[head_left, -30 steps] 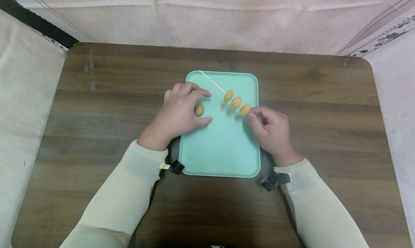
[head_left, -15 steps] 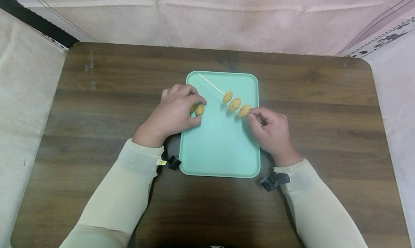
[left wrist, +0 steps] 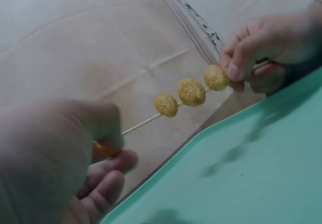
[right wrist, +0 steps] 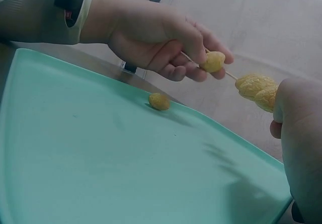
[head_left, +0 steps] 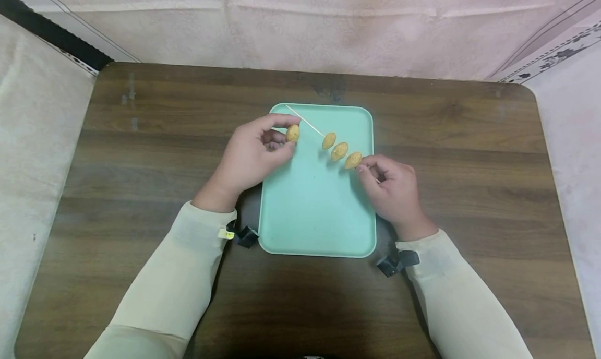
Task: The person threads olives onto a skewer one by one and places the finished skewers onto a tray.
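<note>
In the head view, my left hand [head_left: 251, 153] pinches a wrinkled yellow oval fruit [head_left: 293, 133] between thumb and forefinger, above the tray's left side. My right hand [head_left: 393, 189] grips the near end of a thin wooden skewer [head_left: 305, 120] over the tray's right edge. Three similar fruits, the middle one [head_left: 339, 151] among them, are threaded along it near those fingers. The skewer's bare end points up and left, past the left fingertips. Another loose fruit [right wrist: 159, 101] lies on the tray in the right wrist view; the left hand hides it from the head view.
A mint-green rectangular tray [head_left: 319, 218] with a low rim lies on the brown wooden table [head_left: 141, 202]. Pale cloth [head_left: 328, 35] hangs behind the table and along its sides. Both wrists wear a small black device, one being the right wrist device [head_left: 392, 265].
My left hand, spread over the tray's left side earlier, has closed its thumb and forefinger on a fruit and lifted it up toward the skewer. The right hand and skewer have barely moved.
</note>
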Demonstrator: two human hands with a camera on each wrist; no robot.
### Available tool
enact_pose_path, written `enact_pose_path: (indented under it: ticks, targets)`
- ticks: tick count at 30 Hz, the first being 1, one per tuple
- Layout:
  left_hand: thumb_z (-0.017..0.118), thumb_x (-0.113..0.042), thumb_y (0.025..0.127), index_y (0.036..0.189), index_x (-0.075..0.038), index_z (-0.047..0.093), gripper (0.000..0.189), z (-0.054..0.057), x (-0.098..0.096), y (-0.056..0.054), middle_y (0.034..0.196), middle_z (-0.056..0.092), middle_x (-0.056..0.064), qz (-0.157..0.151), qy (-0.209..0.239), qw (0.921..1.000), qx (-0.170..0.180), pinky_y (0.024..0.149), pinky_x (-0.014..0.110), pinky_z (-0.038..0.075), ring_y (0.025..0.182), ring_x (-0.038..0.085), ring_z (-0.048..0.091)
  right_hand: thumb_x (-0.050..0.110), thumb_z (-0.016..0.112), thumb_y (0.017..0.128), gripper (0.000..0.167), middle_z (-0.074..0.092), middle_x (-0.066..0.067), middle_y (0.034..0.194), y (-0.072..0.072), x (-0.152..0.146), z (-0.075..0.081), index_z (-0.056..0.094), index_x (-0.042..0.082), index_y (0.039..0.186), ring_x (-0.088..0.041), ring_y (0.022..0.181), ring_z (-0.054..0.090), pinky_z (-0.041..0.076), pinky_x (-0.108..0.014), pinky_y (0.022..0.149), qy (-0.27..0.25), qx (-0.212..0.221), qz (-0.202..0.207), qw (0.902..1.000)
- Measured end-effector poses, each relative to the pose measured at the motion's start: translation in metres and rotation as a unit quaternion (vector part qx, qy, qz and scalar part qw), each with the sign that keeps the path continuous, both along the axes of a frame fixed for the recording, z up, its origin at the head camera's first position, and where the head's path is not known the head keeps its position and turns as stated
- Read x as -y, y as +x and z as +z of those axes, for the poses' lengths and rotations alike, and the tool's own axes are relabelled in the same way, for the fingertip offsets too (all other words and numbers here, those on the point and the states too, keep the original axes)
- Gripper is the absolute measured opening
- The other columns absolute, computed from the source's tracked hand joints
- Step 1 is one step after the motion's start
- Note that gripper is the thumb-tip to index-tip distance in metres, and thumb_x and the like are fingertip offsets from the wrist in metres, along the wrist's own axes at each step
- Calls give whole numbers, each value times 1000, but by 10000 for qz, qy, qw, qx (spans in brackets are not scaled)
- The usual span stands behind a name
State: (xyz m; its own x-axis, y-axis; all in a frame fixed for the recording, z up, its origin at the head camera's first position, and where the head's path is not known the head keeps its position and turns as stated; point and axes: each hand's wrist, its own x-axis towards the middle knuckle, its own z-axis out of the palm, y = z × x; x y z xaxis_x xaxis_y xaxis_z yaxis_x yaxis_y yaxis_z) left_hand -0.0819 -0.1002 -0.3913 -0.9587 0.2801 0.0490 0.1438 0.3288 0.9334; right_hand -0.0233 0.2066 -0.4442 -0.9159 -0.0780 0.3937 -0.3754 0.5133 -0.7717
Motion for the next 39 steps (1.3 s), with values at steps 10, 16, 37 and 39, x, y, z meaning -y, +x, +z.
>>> enact_pose_path:
  ticks: [10, 16, 37, 39]
  targets:
    - [82, -6, 101, 145, -6, 73, 45, -11, 7, -9, 124, 72, 7, 556, 2126, 9742, 519, 86, 26, 65, 103, 23, 79, 6, 76, 98, 8, 61, -1, 63, 1, 0, 0, 84, 2, 97, -3, 60, 45, 34, -15, 56, -130, -127, 95, 9998]
    - [82, -4, 102, 142, -8, 76, 41, -19, 9, -14, 121, 76, 8, 914, 2545, 9623, 308, 97, 28, 66, 106, 22, 80, 4, 78, 95, 6, 63, -1, 63, 2, -1, -2, 83, 2, 95, -3, 60, 46, 35, -14, 57, -234, -299, 205, 9991]
    - [89, -12, 98, 134, -10, 80, 37, -20, 9, -12, 123, 80, 9, 1521, 1768, 9718, -359, 91, 23, 65, 106, 21, 78, 2, 80, 93, 6, 65, -1, 65, 2, 1, -2, 84, 2, 96, -6, 60, 48, 37, -14, 59, -63, -524, 410, 9978]
    - [90, -12, 97, 131, -11, 81, 35, -21, 8, -11, 120, 80, 8, 1589, 1633, 9724, -503, 88, 24, 64, 105, 21, 78, 2, 80, 93, 6, 65, -1, 66, 2, 1, -2, 84, 2, 96, -7, 61, 49, 38, -15, 60, 33, -579, 416, 9974]
